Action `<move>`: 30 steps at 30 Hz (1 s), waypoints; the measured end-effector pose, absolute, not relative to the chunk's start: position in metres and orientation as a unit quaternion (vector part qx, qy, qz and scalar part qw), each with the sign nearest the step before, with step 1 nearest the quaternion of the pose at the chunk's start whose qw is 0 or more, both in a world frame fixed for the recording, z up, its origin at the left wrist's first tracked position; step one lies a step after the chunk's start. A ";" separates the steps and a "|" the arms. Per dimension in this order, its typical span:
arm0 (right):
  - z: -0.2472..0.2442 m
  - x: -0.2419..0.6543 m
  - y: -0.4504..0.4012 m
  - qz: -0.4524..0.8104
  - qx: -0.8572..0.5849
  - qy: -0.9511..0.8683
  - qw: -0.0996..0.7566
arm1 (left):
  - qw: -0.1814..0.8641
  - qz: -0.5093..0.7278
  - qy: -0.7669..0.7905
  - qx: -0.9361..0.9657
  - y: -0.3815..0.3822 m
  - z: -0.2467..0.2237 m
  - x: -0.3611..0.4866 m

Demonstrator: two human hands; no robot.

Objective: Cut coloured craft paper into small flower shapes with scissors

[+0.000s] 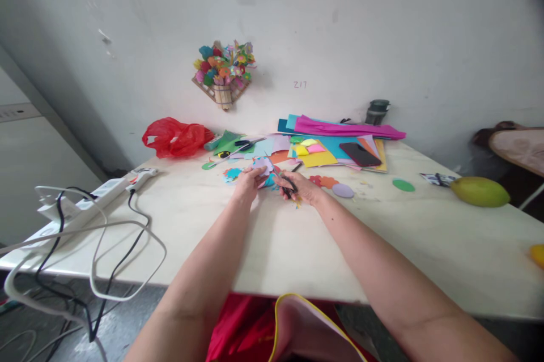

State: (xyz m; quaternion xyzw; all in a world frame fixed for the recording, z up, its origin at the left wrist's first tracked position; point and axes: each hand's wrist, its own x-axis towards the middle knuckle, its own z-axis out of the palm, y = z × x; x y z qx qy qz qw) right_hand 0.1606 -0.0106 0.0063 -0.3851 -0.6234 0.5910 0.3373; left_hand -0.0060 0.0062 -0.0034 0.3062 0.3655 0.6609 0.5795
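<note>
My left hand (251, 182) pinches a piece of lilac paper (262, 166) above the middle of the table. Gripped in my right hand (301, 186) is a pair of scissors with dark handles (289, 185), its blades pointing up and left towards the paper's edge. Whether the blades touch the paper I cannot tell. Blue paper cut-outs (232, 174) lie just left of my left hand. Right of my right hand are an orange flower cut-out (329, 182) and a lilac paper oval (343, 190). Small paper scraps lie under the scissors.
Coloured paper sheets (318, 157), a phone (360, 154) and a second pair of scissors (244, 145) lie towards the back. A red plastic bag (176, 138) sits at back left. A power strip (97, 203) with loose cables occupies the left; a green-yellow fruit (480, 191) lies right.
</note>
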 end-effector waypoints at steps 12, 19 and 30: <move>0.004 0.158 -0.011 0.589 -0.391 -0.620 0.342 | 0.582 0.660 0.370 0.298 0.003 0.000 -0.002; 0.000 0.158 -0.007 0.578 -0.390 -0.627 0.347 | 0.583 0.662 0.365 0.297 0.004 -0.002 -0.003; 0.002 0.157 -0.011 0.574 -0.380 -0.630 0.359 | 0.578 0.671 0.357 0.297 0.006 -0.004 -0.003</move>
